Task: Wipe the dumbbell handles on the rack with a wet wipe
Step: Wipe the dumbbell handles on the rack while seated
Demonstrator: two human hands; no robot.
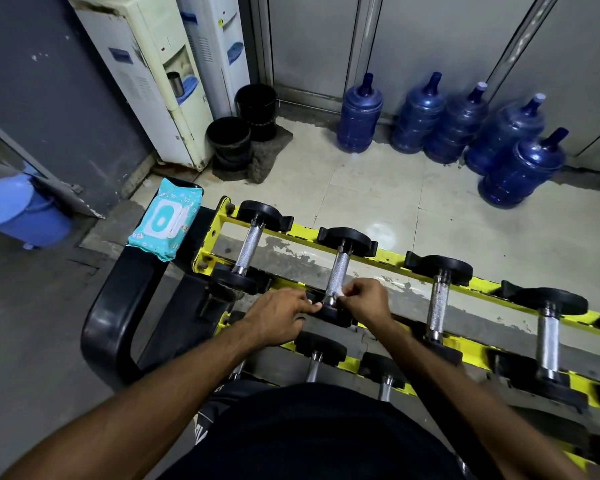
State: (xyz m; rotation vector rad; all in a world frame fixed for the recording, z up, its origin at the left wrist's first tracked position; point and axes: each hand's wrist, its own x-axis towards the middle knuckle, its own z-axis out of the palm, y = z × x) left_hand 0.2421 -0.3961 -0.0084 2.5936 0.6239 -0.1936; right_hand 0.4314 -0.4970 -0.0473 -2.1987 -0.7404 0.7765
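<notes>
Head view: the right hand (364,299) pinches a small white wet wipe (338,294) against the near end of a knurled steel handle (338,270). Its fingers (350,289) are curled tight on the cloth. The handle belongs to the second dumbbell (347,239) from the left on the top tier of the yellow rack (482,284). The left hand (281,318) lies with loosely extended fingers on that dumbbell's near black head, gripping nothing.

The dumbbell looks heavy and rigid and is seated in its cradles, so it likely needs steadying, not lifting. The wipe is limp, thin and damp. The rough knurling will probably snag it, so wrapping it round the bar and sliding it lengthwise seems wisest. A pack of wipes (167,220) lies just left of the rack.
</notes>
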